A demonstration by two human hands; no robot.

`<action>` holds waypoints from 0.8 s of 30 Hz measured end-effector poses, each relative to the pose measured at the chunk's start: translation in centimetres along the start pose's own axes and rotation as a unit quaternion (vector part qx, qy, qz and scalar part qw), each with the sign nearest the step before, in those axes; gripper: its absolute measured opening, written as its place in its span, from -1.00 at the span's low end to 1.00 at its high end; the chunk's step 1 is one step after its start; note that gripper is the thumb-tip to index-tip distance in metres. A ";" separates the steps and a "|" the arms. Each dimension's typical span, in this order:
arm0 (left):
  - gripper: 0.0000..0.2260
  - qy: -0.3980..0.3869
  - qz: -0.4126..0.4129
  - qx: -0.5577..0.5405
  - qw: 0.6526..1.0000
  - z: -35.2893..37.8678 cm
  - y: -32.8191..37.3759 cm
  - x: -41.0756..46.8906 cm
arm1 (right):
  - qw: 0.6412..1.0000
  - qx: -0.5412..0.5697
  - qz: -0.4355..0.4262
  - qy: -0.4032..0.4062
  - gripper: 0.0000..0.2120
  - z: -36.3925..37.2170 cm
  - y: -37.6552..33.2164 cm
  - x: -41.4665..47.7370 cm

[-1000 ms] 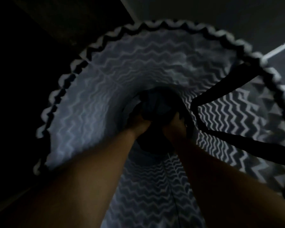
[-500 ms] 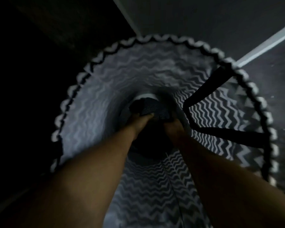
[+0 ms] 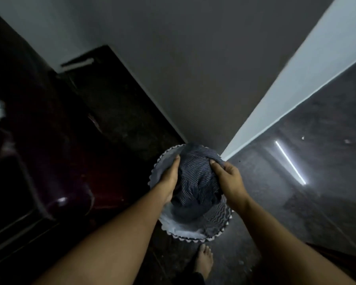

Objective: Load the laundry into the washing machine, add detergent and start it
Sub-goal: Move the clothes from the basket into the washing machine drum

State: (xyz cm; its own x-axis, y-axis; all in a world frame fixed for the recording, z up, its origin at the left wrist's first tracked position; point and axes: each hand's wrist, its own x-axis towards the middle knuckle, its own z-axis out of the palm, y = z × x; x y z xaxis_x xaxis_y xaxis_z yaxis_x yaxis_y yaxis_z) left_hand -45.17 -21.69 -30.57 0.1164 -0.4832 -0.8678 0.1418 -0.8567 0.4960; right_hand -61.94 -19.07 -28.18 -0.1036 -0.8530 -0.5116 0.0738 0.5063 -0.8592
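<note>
A bundle of dark blue cloth with thin white stripes (image 3: 197,177) is raised above a round laundry basket (image 3: 185,231) with a zigzag pattern and a scalloped rim. My left hand (image 3: 170,177) grips the bundle's left side, its fingers curled round the cloth. My right hand (image 3: 228,177) pinches the bundle's upper right edge. The basket stands on the dark floor below both hands. The room is dim.
A dark maroon appliance (image 3: 56,182) with a shiny curved surface stands at the left. A grey wall (image 3: 183,68) and a pale wall edge (image 3: 296,85) meet behind the basket. My bare foot (image 3: 203,262) is on the speckled floor (image 3: 317,202) just in front of the basket.
The view has pulled far up and back from inside the basket. Both hands have lifted the striped cloth from the basket's bottom to above its rim.
</note>
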 end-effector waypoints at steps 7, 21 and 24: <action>-0.67 -0.049 0.091 0.058 0.993 -3.0 8.7 -18.6 | 0.990 -0.056 -0.131 -0.010 -0.86 0.8 -18.0 -12.4; -0.39 -0.124 0.352 0.288 0.882 -9.8 16.9 -32.3 | 0.938 -0.141 -0.315 -0.013 -0.82 4.4 -34.9 -24.8; -0.36 -0.114 0.371 0.314 0.866 -10.5 18.6 -34.0 | 0.919 -0.151 -0.363 -0.001 -0.83 6.0 -38.3 -26.5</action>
State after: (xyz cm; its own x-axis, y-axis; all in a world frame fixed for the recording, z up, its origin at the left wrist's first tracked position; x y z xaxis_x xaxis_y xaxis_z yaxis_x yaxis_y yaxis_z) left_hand -36.20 -19.29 8.47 -0.2611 -0.9047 -0.3368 -0.4603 -0.1900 0.8672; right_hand -56.04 -16.58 18.34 -0.0156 -0.9801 0.1978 -0.2930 -0.1846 -0.9381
